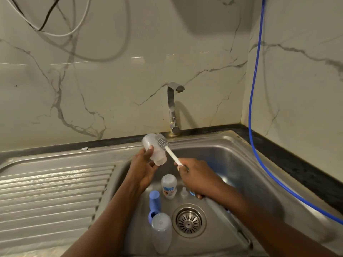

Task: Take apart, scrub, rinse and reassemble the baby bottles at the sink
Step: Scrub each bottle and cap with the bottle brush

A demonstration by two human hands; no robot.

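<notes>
The bottle (pixel 155 151) is above the far left part of the sink (pixel 241 164), just in front of the tap (pixel 172 108). The left hand (pixel 143 167) grasps it around the body, tilted with the mouth down and to the right, probably so the dirty water falls into the basin. The right hand (pixel 196 175) pinches the end of the brush (pixel 169 150); its bristles touch the outer wall of the bottle, so I judge that scrubbing is the step now. Below, a printed bottle (pixel 168 186), a teat (pixel 184 191), a blue part (pixel 154 203) and a near bottle (pixel 161 232) wait around the drain (pixel 189 220). A hose (pixel 254 89) hangs at the right.
</notes>
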